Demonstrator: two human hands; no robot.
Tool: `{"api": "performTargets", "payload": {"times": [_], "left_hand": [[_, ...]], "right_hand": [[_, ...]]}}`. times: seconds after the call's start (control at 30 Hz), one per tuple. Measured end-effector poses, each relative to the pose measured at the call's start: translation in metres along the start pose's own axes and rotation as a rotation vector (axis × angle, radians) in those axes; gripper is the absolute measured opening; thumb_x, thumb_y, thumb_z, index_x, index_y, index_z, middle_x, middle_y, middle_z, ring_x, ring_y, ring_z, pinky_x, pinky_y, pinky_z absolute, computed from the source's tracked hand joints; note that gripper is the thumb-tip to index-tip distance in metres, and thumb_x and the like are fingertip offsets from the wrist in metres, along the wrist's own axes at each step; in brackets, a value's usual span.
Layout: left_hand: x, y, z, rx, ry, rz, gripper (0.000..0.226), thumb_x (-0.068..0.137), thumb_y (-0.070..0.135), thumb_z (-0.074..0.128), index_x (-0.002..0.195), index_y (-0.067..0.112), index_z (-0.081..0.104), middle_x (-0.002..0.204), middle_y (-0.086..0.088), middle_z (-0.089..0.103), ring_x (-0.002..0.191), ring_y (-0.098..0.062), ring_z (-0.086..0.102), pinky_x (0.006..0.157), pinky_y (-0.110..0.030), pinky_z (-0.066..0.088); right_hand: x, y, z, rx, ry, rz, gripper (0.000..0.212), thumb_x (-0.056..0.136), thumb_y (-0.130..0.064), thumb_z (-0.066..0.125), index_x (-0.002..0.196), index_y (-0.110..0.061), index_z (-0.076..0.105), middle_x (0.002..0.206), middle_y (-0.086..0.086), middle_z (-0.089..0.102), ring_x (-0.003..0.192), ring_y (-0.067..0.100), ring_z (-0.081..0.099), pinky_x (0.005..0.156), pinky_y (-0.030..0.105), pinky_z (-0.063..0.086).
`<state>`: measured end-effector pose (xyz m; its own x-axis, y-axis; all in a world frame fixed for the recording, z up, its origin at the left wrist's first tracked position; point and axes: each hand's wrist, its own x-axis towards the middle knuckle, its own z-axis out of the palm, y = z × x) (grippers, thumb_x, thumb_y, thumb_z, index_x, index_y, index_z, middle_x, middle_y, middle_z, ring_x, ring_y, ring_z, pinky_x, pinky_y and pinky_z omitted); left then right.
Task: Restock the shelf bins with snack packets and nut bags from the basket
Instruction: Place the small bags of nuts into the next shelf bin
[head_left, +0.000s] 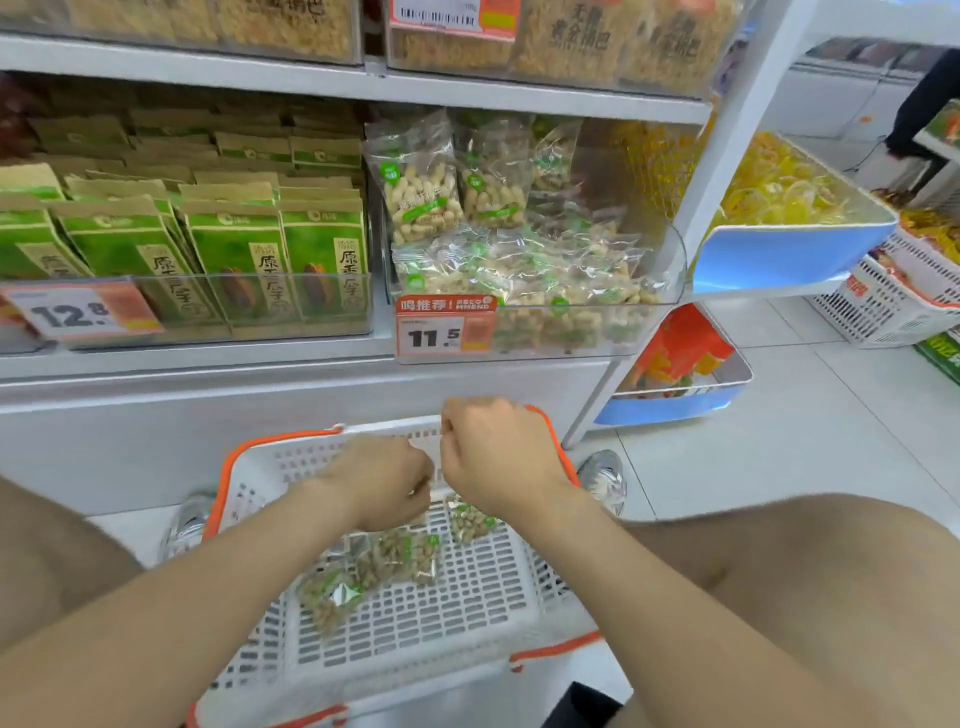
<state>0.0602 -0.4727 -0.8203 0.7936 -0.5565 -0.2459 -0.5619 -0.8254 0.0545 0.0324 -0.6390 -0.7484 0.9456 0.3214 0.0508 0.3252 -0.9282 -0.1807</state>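
A white basket (467, 618) with orange handles sits on the floor between my knees. Several clear nut bags (400, 558) lie on its bottom, one more (470, 522) under my right wrist. My left hand (382, 486) is low in the basket, its curled fingers closing on the top of a nut bag; the fingertips are hidden. My right hand (493, 454) hovers beside it as a fist with nothing visible in it. Straight above, the clear shelf bin (670, 270) with an 11.5 price tag (441, 332) holds many of the same nut bags (421, 187).
Left of that bin, another clear bin holds green paper packets (234, 254) behind a 12.8 tag. Blue-edged trays (789, 254) with yellow and orange snacks jut out at the right. White crates (883, 306) stand on the floor beyond. A white shelf post (727, 156) rises between them.
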Motion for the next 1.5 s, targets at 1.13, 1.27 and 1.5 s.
{"api": "performTargets", "payload": {"times": [1.13,1.27,1.5], "left_hand": [[0.006,-0.016,0.229,-0.172,-0.485,-0.193,0.075,0.086,0.011,0.078,0.147,0.025,0.037,0.141,-0.010,0.049,0.125,-0.033,0.053,0.100,-0.044,0.050],[0.006,-0.019,0.217,-0.428,-0.361,-0.274,0.042,0.087,0.041,0.082,0.113,0.031,0.051,0.099,0.006,0.067,0.092,-0.020,0.064,0.084,-0.037,0.054],[0.013,-0.017,0.110,-1.181,-0.162,-0.372,0.034,0.088,0.058,0.077,0.094,0.025,0.080,0.068,0.003,0.065,0.063,-0.017,0.067,0.064,-0.031,0.056]], "right_hand": [[0.000,0.002,0.123,0.114,-0.437,0.259,0.013,0.099,-0.021,0.051,0.099,-0.012,0.061,0.089,0.007,0.057,0.076,0.032,0.056,0.066,0.034,0.048],[0.002,0.003,0.113,0.083,-0.507,0.255,0.020,0.097,-0.013,0.054,0.114,-0.012,0.064,0.104,0.009,0.060,0.081,0.031,0.056,0.069,0.036,0.047],[-0.001,0.034,0.083,0.068,-0.611,0.343,0.050,0.094,0.000,0.054,0.141,-0.015,0.046,0.127,0.011,0.056,0.093,0.030,0.057,0.075,0.040,0.051]]}}
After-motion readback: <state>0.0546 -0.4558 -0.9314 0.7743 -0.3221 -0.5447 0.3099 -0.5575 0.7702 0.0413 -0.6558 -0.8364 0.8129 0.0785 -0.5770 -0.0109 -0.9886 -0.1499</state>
